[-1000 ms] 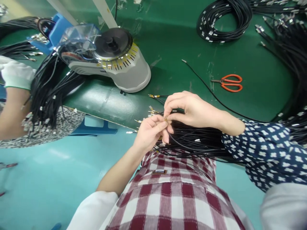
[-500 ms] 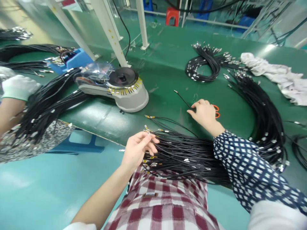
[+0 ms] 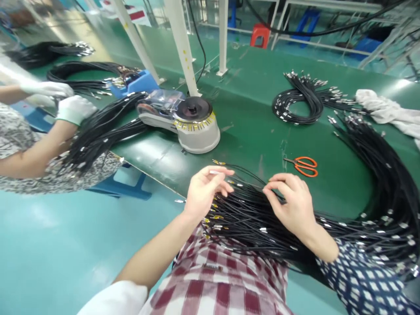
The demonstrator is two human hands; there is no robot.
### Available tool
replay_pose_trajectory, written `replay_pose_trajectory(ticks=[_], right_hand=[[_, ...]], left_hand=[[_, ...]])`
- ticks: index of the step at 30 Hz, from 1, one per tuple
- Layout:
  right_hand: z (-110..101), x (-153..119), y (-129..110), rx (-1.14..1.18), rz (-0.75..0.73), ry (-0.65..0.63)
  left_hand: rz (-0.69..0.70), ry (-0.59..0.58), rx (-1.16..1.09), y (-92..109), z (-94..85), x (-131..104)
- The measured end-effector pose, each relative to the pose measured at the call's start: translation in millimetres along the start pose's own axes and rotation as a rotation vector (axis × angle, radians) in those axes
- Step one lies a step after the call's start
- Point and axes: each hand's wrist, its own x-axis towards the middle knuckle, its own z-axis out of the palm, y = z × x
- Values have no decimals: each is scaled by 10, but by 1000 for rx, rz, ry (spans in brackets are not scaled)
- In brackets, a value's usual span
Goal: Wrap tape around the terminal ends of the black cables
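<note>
My left hand is closed in a pinch above the left ends of a pile of black cables. A thin white piece shows between its thumb and forefinger; whether it belongs to a cable end is unclear. Over the pile's far edge, my right hand pinches thumb and forefinger together at a black cable, most of which the fingers hide. Several cable ends in the pile have metal tips and yellow tags. Beyond my right hand lie orange-handled scissors, untouched on the green table.
A grey tape dispenser with a black reel stands ahead left. A coiled cable bundle, a long cable bundle and a white cloth lie right. A co-worker's gloved hand handles cables at left.
My right hand has drawn back toward me and the cable pile, uncovering the scissors. My left hand stays pinched near the cable ends. The whole view has shifted, and the co-worker's second glove now shows.
</note>
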Motion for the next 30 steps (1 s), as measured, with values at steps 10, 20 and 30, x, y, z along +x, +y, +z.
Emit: replay_pose_trajectory(ticks=[10, 20, 30], right_hand=[[-65, -72, -161, 441, 173, -196], [114, 390, -349, 1364, 661, -323], [188, 412, -412, 1420, 671, -404]], left_hand=[[-174, -62, -211, -86, 165, -62], [-61, -187, 1, -46, 82, -222], [-82, -177, 59, -33, 51, -280]])
